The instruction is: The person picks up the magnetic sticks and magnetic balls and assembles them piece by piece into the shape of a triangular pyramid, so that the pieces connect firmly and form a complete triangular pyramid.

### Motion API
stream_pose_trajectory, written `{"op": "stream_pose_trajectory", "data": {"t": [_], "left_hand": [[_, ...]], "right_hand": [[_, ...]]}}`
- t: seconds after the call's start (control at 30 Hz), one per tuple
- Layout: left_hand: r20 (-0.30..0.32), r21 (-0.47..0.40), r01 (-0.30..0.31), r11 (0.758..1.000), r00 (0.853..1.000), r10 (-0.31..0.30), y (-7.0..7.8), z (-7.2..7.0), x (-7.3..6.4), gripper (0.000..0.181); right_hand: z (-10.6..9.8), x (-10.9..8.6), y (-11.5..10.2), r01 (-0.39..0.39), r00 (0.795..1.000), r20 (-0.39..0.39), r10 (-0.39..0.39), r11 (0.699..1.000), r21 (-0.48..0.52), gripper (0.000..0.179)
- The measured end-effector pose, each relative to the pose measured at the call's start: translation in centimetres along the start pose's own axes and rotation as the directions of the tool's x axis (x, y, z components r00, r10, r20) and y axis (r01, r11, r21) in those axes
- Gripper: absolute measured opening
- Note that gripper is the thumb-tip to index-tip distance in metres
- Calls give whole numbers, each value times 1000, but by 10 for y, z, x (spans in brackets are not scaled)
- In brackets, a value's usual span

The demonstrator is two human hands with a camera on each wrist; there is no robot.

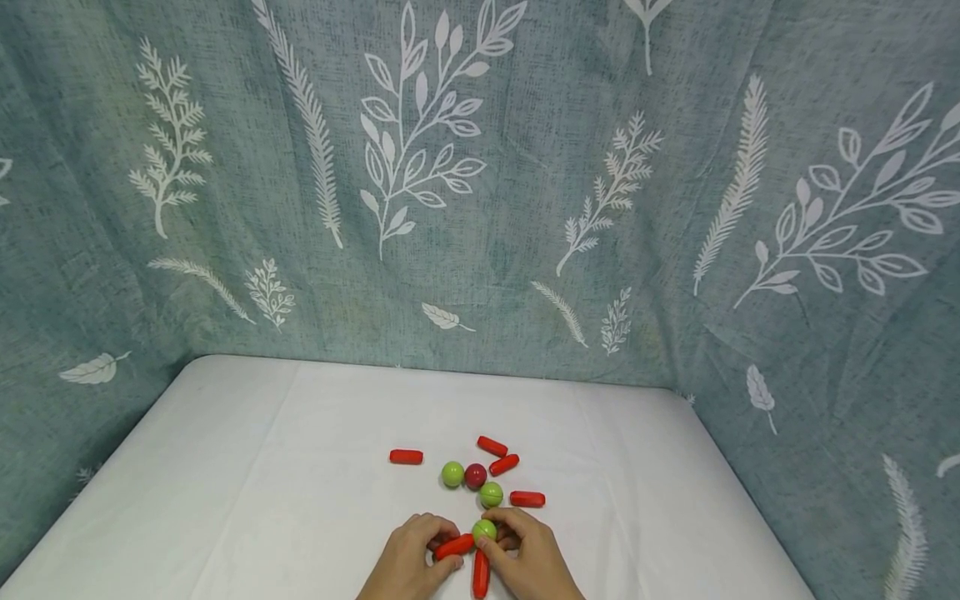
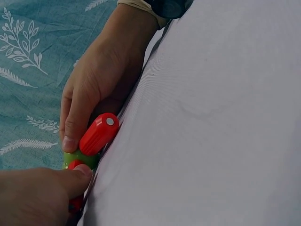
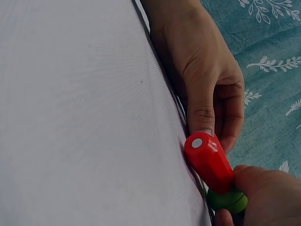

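My left hand [image 1: 411,552] pinches a short red stick [image 1: 454,547] between thumb and fingers, its inner end against a green ball [image 1: 484,530]. From the other side my right hand [image 1: 527,552] grips that ball with thumb and fingertips. A second red stick [image 1: 481,575] runs from the ball toward me; its near end bears a pale round dot, seen on the stick [image 2: 99,133] in the left wrist view. In the right wrist view, the green ball [image 3: 227,200] sits below the dotted stick [image 3: 209,161], partly hidden by my right hand [image 3: 268,193].
Beyond my hands, a green ball [image 1: 452,474], a dark red ball [image 1: 476,476] and another green ball [image 1: 491,495] lie close together. Several red sticks lie around them, one at left [image 1: 406,457], one at right [image 1: 527,499]. A white cloth [image 1: 300,467] covers the table; a patterned curtain [image 1: 480,300] hangs behind.
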State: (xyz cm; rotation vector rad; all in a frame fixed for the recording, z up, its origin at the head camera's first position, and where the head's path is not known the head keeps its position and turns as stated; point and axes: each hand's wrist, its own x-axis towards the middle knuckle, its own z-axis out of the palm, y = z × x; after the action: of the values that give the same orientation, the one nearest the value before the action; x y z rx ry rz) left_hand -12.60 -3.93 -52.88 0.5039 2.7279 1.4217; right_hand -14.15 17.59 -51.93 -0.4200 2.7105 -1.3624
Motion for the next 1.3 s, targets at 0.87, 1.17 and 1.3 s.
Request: {"op": "stream_pose_trajectory", "data": {"t": [0.87, 1.17, 1.3], "left_hand": [[8, 32, -37, 999, 999, 37, 0, -2, 1, 20], [-17, -22, -13, 1000, 1000, 13, -1, -2, 1, 26], [-71, -106, 21, 994, 997, -29, -1, -3, 2, 29]], "right_hand": [[0, -2, 4, 41, 999, 26, -40, 997, -72, 37], [-2, -5, 2, 62, 998, 30, -60, 996, -58, 35], [-1, -5, 3, 66, 998, 28, -64, 996, -58, 35]]}}
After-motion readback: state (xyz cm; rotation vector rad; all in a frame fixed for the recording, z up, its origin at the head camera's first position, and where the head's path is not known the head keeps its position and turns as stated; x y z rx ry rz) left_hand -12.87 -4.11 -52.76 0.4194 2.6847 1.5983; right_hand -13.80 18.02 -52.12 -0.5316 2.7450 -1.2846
